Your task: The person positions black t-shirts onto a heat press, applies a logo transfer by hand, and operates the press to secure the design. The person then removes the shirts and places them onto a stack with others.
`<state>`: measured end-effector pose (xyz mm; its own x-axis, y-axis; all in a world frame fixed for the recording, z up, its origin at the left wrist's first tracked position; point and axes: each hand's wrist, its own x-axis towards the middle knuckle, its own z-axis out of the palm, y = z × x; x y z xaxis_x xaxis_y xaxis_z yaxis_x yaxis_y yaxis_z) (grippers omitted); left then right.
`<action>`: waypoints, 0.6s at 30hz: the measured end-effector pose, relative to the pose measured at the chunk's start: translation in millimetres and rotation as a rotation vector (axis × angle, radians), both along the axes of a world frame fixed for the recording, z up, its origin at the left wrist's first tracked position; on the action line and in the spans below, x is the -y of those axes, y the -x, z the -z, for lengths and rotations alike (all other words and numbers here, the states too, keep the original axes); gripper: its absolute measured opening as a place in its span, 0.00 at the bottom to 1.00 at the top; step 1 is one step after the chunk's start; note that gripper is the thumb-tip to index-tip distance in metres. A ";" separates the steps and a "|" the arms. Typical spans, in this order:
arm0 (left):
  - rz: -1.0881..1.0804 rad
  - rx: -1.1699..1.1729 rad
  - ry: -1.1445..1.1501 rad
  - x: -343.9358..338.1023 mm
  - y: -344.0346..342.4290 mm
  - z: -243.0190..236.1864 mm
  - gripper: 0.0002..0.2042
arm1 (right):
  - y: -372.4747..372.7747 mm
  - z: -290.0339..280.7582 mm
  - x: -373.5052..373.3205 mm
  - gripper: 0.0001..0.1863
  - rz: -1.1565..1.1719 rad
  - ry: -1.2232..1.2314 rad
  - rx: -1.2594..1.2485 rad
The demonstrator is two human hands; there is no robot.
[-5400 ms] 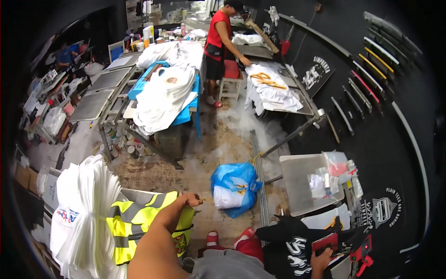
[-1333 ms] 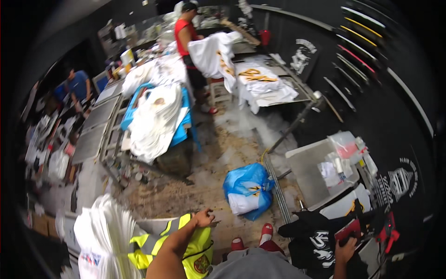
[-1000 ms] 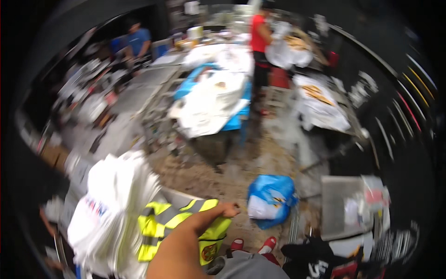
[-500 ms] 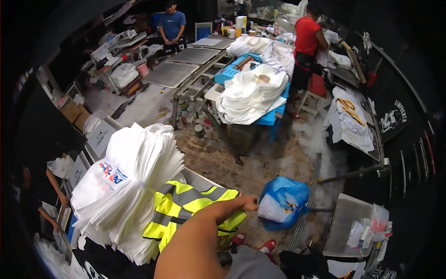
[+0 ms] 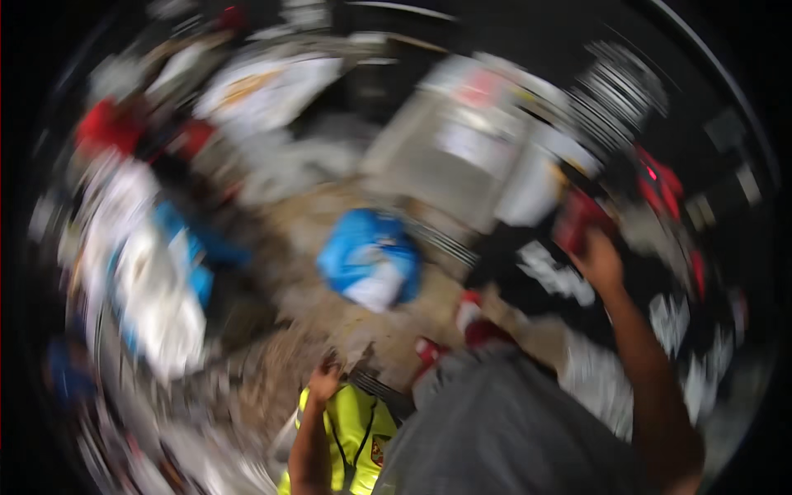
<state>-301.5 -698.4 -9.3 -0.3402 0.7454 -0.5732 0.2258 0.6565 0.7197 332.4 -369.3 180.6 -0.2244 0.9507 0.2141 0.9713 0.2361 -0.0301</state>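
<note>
The view is smeared by motion. My right hand (image 5: 592,246) is closed on a red rectangular object (image 5: 577,216), above a black printed shirt (image 5: 528,272) at the right. My left hand (image 5: 324,381) is low in the middle, by a yellow-green hi-vis vest (image 5: 363,429); its fingers are too blurred to make out. A blue plastic bag (image 5: 355,243) with white cloth inside lies on the floor between the two sides, just beyond my red footwear (image 5: 469,312).
A grey board (image 5: 421,157) with items on it stands beyond the shirt. White garments (image 5: 157,297) lie over a blue-covered table at the left. A printed white shirt (image 5: 264,91) is farther back. A blurred red-clad person (image 5: 107,124) is at upper left.
My view has swung sharply to the right, bringing my right hand and the red object back into sight. The stack of white cloths beside the vest has mostly left view.
</note>
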 end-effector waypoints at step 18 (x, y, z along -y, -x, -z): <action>0.214 0.161 0.066 -11.0 53.5 25.3 0.18 | -17.9 -247.6 -94.1 0.33 0.536 -0.273 -0.179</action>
